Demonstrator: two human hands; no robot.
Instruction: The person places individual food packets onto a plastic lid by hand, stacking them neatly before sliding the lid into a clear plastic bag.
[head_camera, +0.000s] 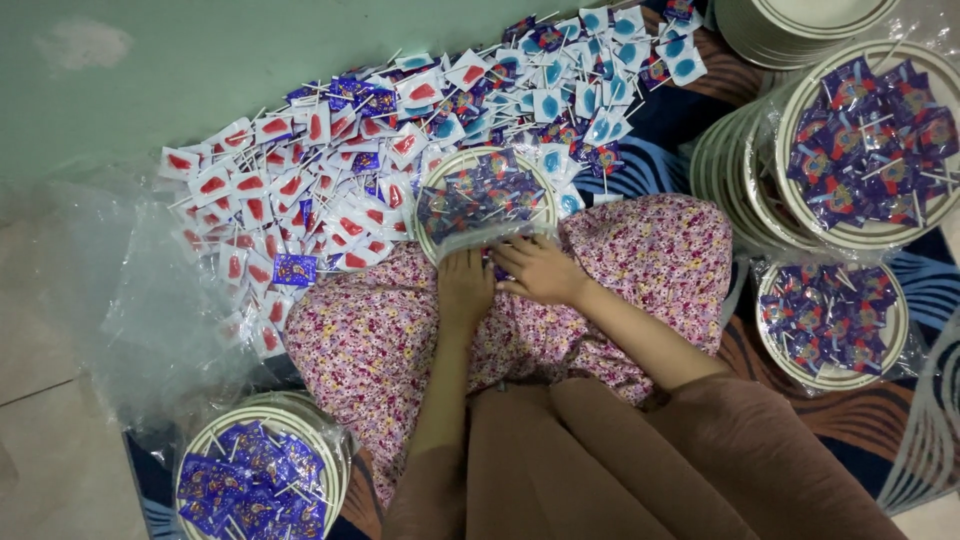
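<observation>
A cream plate (446, 165) heaped with purple-wrapped lollipops (480, 195) rests on my lap, sheathed in a clear plastic bag (470, 240). My left hand (465, 285) presses on the bag's near edge, fingers flat. Beside it my right hand (540, 270) pinches and gathers the same plastic edge just under the plate. Both wrists lie on my floral skirt (390, 340).
Loose lollipops in red (280, 190) and blue (590, 85) wrappers cover the floor ahead. Bagged plates of purple lollipops sit at right (870, 235), (835, 380) and at lower left (215, 435). A stack of bare plates (780, 35) is top right. Crumpled clear plastic (150, 290) lies left.
</observation>
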